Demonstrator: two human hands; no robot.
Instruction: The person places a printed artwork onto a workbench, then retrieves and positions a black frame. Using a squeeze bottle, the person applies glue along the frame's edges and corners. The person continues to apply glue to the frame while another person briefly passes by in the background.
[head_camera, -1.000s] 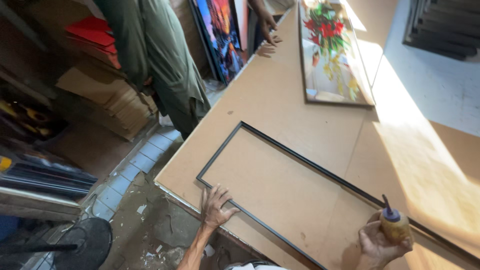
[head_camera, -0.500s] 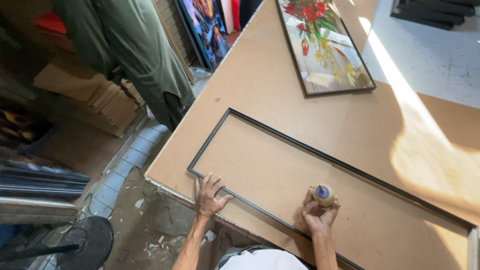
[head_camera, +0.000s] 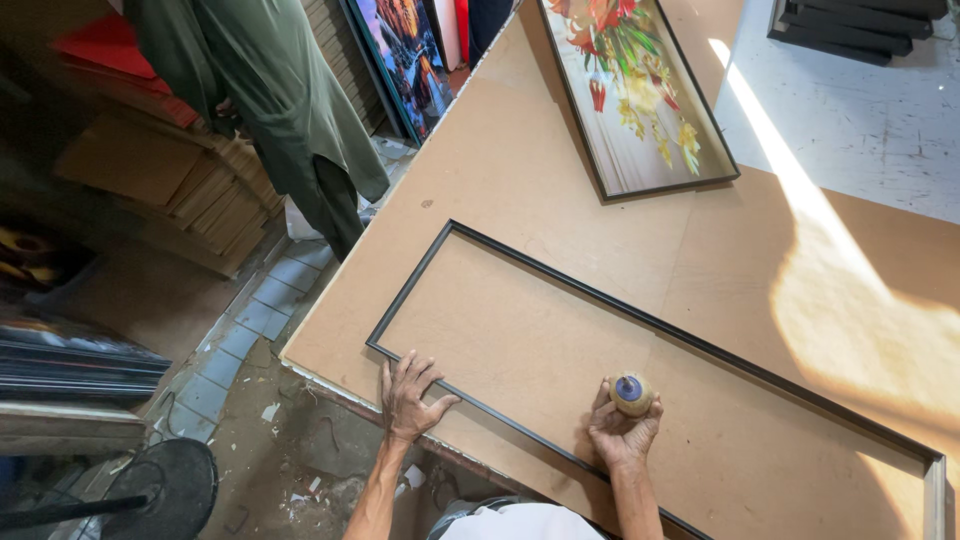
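Hard sunlight glares across the brown tabletop (head_camera: 560, 170) at right; left side dim, sharp focus.

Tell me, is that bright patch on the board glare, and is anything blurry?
Head view: sunlight falls in a diagonal band across the board at right, washing out its colour; the left hand, right hand, bottle and black frame sit in even shade and look sharp; the dark shelves at far left are dim and slightly smeared.

A long, thin black frame (head_camera: 560, 290) is laid flat on brown board. A small round bottle (head_camera: 632, 394) is held upright inside it.
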